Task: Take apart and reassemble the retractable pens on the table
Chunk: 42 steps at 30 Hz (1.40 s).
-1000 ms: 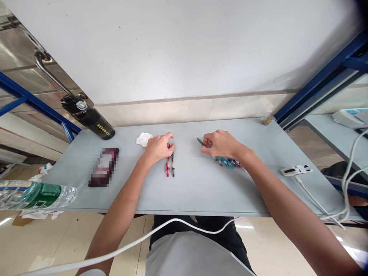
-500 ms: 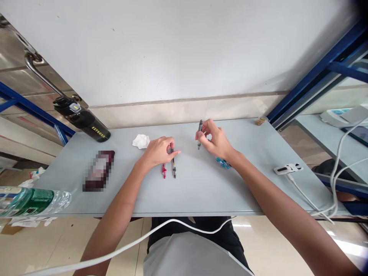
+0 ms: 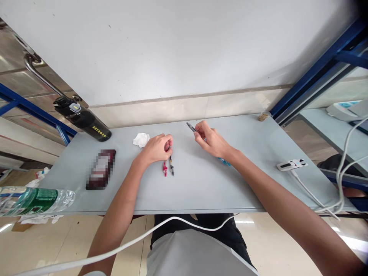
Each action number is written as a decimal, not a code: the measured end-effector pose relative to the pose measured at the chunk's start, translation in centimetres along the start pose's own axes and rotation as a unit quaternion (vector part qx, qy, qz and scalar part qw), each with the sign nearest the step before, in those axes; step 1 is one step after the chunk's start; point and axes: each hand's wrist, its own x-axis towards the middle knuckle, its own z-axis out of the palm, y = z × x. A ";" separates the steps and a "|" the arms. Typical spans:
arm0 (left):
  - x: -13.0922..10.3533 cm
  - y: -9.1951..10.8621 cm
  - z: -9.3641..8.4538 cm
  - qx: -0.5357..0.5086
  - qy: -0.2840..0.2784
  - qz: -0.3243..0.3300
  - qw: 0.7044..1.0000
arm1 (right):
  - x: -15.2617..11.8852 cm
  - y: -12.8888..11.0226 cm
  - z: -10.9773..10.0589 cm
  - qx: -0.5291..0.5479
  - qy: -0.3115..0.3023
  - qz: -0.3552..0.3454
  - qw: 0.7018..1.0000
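Over the grey table, my left hand has its fingertips pinched at the upper end of a black pen. A red pen lies close beside it, its top hidden under that hand. To the right, my right hand grips a dark grey pen between thumb and fingers, the pen's end pointing up and left. Several blue pens show partly from beneath the right wrist; the rest of them is covered.
A crumpled white tissue, a blurred dark red phone-like object, a black bottle and a clear water bottle are on the left. To the right are a small tub, a white power strip and cables.
The grey pen in my right hand has swung from nearly upright to tilted left. My left hand has closed its fingertips, and the black and red pens' lower ends now sit closer together.
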 end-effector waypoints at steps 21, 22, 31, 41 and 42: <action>0.0 0.5 -0.1 -0.012 -0.015 0.005 1.000 | -0.2 0.3 0.8 -0.021 -0.015 0.009 1.000; 0.0 0.5 -0.1 -0.015 -0.007 0.005 1.000 | -0.2 0.3 0.8 -0.025 -0.012 0.007 1.000; 0.1 1.3 0.7 -0.085 0.085 0.077 0.990 | -0.8 0.6 1.3 -0.152 -0.078 -0.068 0.983; -0.1 2.1 0.9 -0.114 0.041 0.084 0.989 | -0.9 0.6 1.5 -0.211 -0.102 -0.087 0.968; -0.1 2.1 1.0 -0.138 0.041 0.070 0.987 | -0.9 0.6 1.5 -0.216 -0.101 -0.091 0.967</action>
